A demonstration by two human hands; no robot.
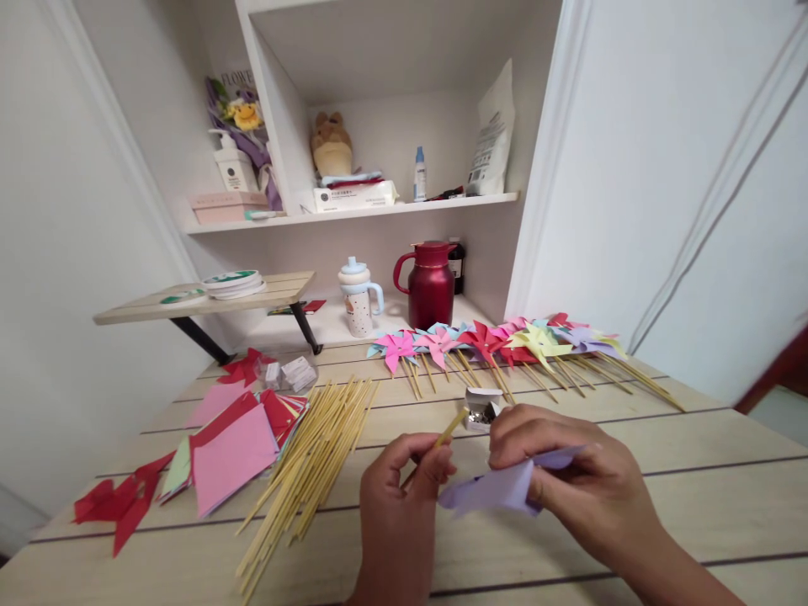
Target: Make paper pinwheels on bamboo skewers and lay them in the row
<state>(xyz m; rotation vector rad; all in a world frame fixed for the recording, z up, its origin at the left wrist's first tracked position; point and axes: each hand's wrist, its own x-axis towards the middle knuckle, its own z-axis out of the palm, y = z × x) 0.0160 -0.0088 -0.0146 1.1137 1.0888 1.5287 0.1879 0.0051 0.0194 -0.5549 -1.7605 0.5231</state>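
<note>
Now the left hand (407, 492), curled nearly closed, pinches a stick (452, 426); at its three o'clock the right hand (584, 480), fingers bent, grips purple paper (496, 490). Squeezing hard could crease it; a stray knuckle could tip the small box (478, 425) at the paper's twelve o'clock.

Along the worktop's (725, 497) right edge, bare boards let a hand pass. Pinwheels (486, 342) bar much of the far edge; sticks (316, 471) and paper sheets (233, 454) crowd the left half. An open box (483, 394), partly hidden, seems to narrow the middle.
</note>
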